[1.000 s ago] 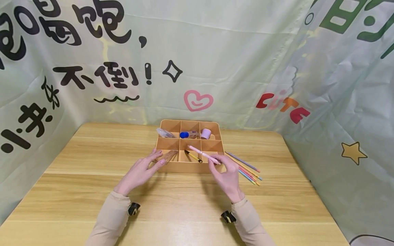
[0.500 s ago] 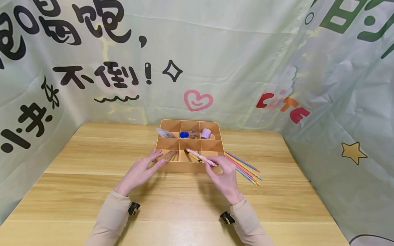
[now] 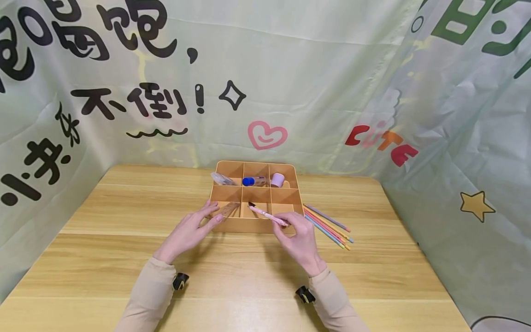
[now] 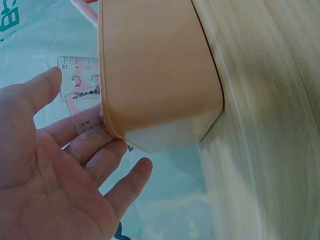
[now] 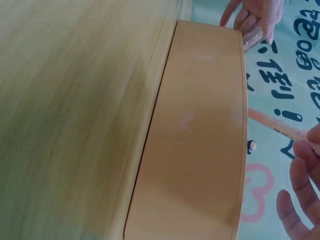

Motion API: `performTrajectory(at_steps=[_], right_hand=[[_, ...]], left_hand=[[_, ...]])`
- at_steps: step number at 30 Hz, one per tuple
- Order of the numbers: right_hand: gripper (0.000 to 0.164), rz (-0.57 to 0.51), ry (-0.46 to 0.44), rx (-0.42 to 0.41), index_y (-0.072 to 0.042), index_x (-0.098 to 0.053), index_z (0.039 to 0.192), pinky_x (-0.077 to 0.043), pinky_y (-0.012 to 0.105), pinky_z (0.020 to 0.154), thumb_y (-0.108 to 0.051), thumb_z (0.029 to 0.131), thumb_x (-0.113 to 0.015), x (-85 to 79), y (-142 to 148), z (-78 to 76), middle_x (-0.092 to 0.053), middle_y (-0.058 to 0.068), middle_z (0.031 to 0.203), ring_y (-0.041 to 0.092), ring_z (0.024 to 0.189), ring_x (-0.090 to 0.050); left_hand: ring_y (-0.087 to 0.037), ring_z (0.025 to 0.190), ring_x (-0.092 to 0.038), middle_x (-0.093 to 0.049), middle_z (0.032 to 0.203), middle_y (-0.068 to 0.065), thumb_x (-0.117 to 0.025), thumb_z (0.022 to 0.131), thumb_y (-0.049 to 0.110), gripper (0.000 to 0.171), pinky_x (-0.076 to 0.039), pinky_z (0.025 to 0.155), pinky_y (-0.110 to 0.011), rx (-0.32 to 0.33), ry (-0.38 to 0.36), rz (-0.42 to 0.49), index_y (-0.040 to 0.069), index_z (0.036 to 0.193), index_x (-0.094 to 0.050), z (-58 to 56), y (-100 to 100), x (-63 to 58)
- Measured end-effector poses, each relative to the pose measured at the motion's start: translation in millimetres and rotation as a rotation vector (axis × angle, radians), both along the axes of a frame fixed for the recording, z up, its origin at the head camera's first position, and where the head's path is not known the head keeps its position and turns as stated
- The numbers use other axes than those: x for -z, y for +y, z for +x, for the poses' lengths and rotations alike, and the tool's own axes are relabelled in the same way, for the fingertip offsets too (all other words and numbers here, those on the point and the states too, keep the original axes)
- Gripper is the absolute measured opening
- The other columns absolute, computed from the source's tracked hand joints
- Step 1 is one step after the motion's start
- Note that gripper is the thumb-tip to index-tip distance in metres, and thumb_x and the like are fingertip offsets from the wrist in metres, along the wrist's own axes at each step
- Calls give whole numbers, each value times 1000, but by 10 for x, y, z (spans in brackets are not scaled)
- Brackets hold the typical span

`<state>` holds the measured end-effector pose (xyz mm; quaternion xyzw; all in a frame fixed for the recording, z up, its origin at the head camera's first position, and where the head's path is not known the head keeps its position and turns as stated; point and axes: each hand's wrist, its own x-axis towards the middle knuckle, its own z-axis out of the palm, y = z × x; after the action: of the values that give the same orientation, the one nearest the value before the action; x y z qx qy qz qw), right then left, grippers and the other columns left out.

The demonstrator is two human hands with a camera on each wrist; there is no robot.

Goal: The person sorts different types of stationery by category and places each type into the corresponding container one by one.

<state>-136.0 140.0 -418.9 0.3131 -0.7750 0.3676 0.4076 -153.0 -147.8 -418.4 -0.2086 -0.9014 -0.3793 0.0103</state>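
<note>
In the head view, my right hand [image 3: 295,237] pinches a pink patterned pen [image 3: 263,214] near its right end. The pen slants over the front middle compartment of an orange-brown six-compartment organizer box [image 3: 232,225]. It covers most of a yellow pen with a dark tip [image 3: 251,204]. My left hand [image 3: 188,233] lies at the box's front left corner with fingers extended. A clear ruler [image 3: 229,209] rises from the front left compartment. In the left wrist view, the thumb is right at the corner of the ruler [image 4: 77,75], and fingers lie along the box rim.
The back row holds a pale translucent item [image 3: 223,179], a blue-capped tube [image 3: 254,181] and a lilac cylinder [image 3: 277,180]. Several coloured pencils [image 3: 329,226] lie on the wooden table [image 3: 249,281] right of the box. A printed cloth [image 3: 315,83] hangs behind.
My right hand has moved a little left and down with the pink pen, which has dropped lower across the yellow pen. The left hand stays where it was.
</note>
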Motion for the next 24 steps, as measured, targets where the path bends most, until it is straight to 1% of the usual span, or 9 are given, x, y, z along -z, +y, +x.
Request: performTrajectory(at_steps=[3,10,14,18,24], right_hand=[[15,10,-18,3,-4,-71,82,-55,30,50,6,70,-72,40,20,-13,-70,4,72,12,62,-61],[14,43,-47,18,-4,-72,83,-55,31,51,3,71,-73,48,30,-8,-69,3,73,13,62,-61],[14,68,-73,-7,-5,-72,84,-54,30,50,1,72,-75,57,26,-13,-68,3,72,12,61,-59],[12,62,-105,-44,-5,-71,84,-54,29,48,-1,73,-76,56,20,-16,-65,1,68,11,58,-56],[11,30,-85,-58,-4,-71,84,-51,30,47,1,74,-74,43,22,-7,-61,0,64,12,57,-54]], left_hand=[[-32,137,-28,-35,149,-19,-43,100,47,62,-27,109,-60,0,1,0,-1,140,-47,1,0,-1],[-33,136,-29,-35,149,-20,-43,100,46,62,-27,109,-60,0,5,-3,-1,140,-47,2,0,-2],[-33,137,-28,-35,149,-20,-43,100,45,61,-26,109,-60,5,5,-6,-2,140,-47,2,-1,0],[-33,137,-28,-35,149,-20,-43,101,45,61,-25,109,-60,8,5,-5,-2,139,-47,2,0,-3],[-33,137,-28,-36,148,-20,-43,100,46,61,-26,109,-60,2,10,-3,-2,139,-48,-4,9,-7]])
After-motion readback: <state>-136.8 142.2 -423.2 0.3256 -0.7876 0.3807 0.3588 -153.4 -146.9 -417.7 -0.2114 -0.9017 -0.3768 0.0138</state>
